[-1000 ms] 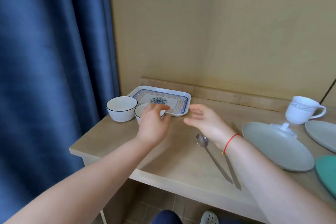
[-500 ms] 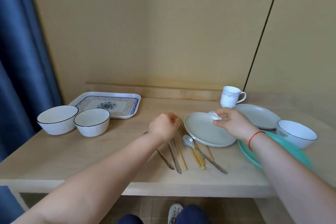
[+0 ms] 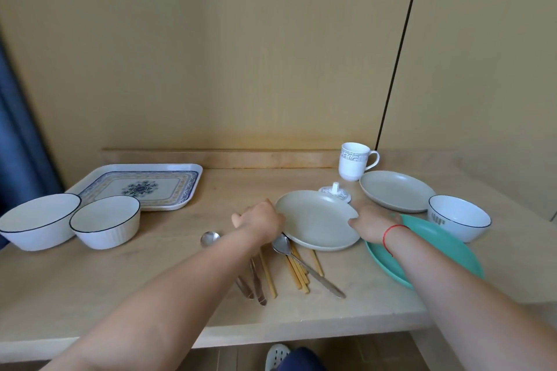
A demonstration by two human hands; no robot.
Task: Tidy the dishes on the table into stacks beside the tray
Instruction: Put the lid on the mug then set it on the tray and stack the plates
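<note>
The grey plate [image 3: 316,220] is flanked by both hands. Left hand [image 3: 260,220] curled at its rim – right hand [image 3: 372,224] on the opposite edge; actual grip cannot be told

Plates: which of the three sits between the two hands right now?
The near grey plate, with the left hand at its left rim and the right hand at its right. The far grey plate and teal plate lie off to the right.

I count three white bowls [image 3: 106,222], two grey plates [image 3: 316,218], one teal plate [image 3: 437,247], one cup [image 3: 354,164], one tray [image 3: 141,187], two spoons [image 3: 281,244]
</note>
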